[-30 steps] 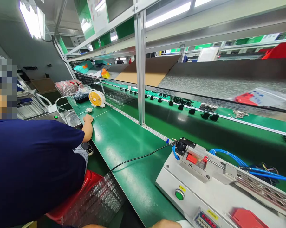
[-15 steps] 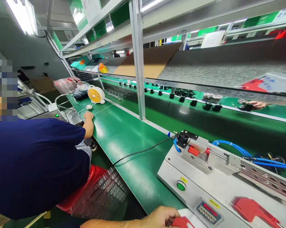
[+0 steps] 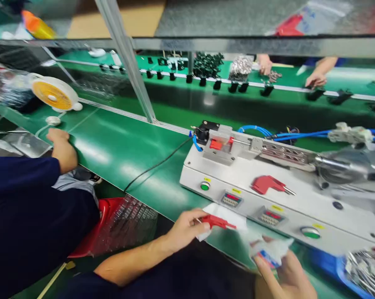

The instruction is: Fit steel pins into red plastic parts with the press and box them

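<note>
My left hand [image 3: 187, 228] is closed on a red plastic piece [image 3: 219, 221], whose narrow end points right over the bench edge. Crumpled between the fingers of my right hand [image 3: 289, 276] is a small whitish plastic bag [image 3: 270, 253] with blue and red marks, slightly blurred. Just beyond both hands stands a long grey bench machine [image 3: 187, 176] with green buttons and small red displays. On its top lies a red pistol-shaped part [image 3: 267, 184] with a metal pin at its tip. Another red piece [image 3: 216, 144] sits in the machine's metal fixture.
A blue bin [image 3: 339, 265] of metal parts is at the lower right. To the left sits a co-worker in a dark shirt [image 3: 25, 232], one arm on the green bench [image 3: 137, 153] near a yellow fan [image 3: 53, 93]. A metal post [image 3: 128, 62] rises behind; other hands work beyond.
The view has swung right and down, bringing my right hand with the bag and the machine's right end into sight. My left hand, at the bottom edge before, now shows fully with the red piece.
</note>
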Motion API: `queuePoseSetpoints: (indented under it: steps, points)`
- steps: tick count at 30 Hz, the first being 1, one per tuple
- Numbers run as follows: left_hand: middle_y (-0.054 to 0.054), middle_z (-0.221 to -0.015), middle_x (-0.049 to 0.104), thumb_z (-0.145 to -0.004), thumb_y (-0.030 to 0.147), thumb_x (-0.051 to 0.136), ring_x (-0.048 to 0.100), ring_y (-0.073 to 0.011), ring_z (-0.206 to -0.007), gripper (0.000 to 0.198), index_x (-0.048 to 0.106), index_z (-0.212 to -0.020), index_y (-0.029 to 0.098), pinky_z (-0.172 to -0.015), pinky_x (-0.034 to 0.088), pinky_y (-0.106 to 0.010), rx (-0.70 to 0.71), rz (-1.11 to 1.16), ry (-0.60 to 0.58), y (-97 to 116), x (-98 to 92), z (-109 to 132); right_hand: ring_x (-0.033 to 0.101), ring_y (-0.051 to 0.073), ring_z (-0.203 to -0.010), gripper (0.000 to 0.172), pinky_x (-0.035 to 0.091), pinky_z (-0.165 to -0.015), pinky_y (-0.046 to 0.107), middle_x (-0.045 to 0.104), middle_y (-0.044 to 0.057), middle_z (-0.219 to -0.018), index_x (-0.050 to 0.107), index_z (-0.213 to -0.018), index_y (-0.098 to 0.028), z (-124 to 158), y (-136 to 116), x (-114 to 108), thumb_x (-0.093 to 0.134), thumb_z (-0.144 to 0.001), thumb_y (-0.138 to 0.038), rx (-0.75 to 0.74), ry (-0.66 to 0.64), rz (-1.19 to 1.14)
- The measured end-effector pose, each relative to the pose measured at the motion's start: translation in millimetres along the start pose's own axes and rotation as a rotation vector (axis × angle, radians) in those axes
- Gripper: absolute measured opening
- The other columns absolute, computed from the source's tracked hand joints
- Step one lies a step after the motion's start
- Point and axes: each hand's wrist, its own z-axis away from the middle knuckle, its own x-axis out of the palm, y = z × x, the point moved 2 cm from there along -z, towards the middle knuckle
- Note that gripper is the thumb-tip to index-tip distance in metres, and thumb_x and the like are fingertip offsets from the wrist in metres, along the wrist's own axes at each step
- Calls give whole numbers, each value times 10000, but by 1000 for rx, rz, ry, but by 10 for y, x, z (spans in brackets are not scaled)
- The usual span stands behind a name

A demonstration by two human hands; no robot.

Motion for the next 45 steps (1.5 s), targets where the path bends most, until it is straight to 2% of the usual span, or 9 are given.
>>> queuePoseSetpoints:
  steps: [4, 8, 11, 16, 20, 22, 27, 37, 45]
  points:
    - [-48, -834, 672, -773, 613, 851, 584, -175, -789, 510, 811, -921, 126, -716, 463, -259, -46, 17, 71, 13, -37, 79, 727, 211, -839, 302, 618, -759, 311, 760, 75, -968, 704, -1108, -231, 31, -289, 112, 741, -938, -478, 44, 100, -126]
    - [-80, -951, 755, -763, 566, 882, 658, -202, -858, 504, 776, -1006, 138, -778, 543, -284, -92, 102, 83, -17, -42, 127, 723, 216, -830, 401, 620, -767, 346, 750, 69, -962, 684, -1233, -241, 107, -342, 199, 794, -907, -447, 95, 46, -191]
    - [-74, -939, 757, -787, 549, 871, 680, -196, -837, 470, 744, -998, 148, -767, 563, -281, -71, 91, 71, -4, -21, 150, 721, 230, -801, 392, 616, -724, 358, 751, 67, -944, 708, -1152, -246, 141, -348, 203, 857, -842, -436, 122, 34, -202]
    - [-62, -912, 744, -836, 541, 835, 675, -177, -797, 432, 718, -982, 152, -748, 563, -267, -55, 33, 32, 31, -4, 191, 681, 218, -730, 313, 559, -628, 317, 739, 57, -876, 736, -985, -226, 113, -427, 199, 745, -903, -528, 103, 110, -79]
    - [-65, -943, 753, -862, 532, 819, 674, -180, -813, 431, 725, -1046, 153, -764, 559, -269, -36, -2, 5, 57, -17, 227, 502, 145, -517, 288, 412, -497, 268, 615, -6, -645, 716, -861, -218, 94, -493, 247, 684, -929, -495, 91, -22, 0]
    - [-65, -951, 753, -866, 532, 818, 676, -181, -824, 433, 728, -1050, 151, -772, 557, -267, -28, -21, 4, 66, -21, 238, 471, 138, -504, 270, 377, -489, 264, 584, -16, -613, 701, -835, -217, 91, -504, 264, 675, -928, -468, 91, -59, 6]
    - [-66, -997, 762, -889, 493, 813, 692, -183, -878, 391, 734, -1068, 155, -828, 562, -265, -23, -24, -18, 62, -19, 253, 436, 126, -510, 221, 339, -493, 255, 555, -30, -609, 671, -827, -216, 88, -496, 281, 677, -918, -418, 97, -49, -20]
    - [-63, -981, 767, -903, 457, 810, 688, -177, -861, 354, 739, -1071, 152, -827, 563, -257, -2, -45, -32, 59, -31, 276, 413, 128, -514, 251, 316, -485, 257, 522, -28, -601, 660, -825, -215, 113, -492, 309, 676, -921, -445, 138, -59, -11]
    - [-43, -997, 768, -916, 421, 805, 684, -155, -863, 292, 749, -1083, 189, -843, 561, -228, 16, -49, -40, 50, -26, 271, 393, 107, -502, 153, 295, -476, 242, 518, -44, -603, 665, -836, -212, 115, -487, 305, 686, -921, -338, 80, -46, -39]
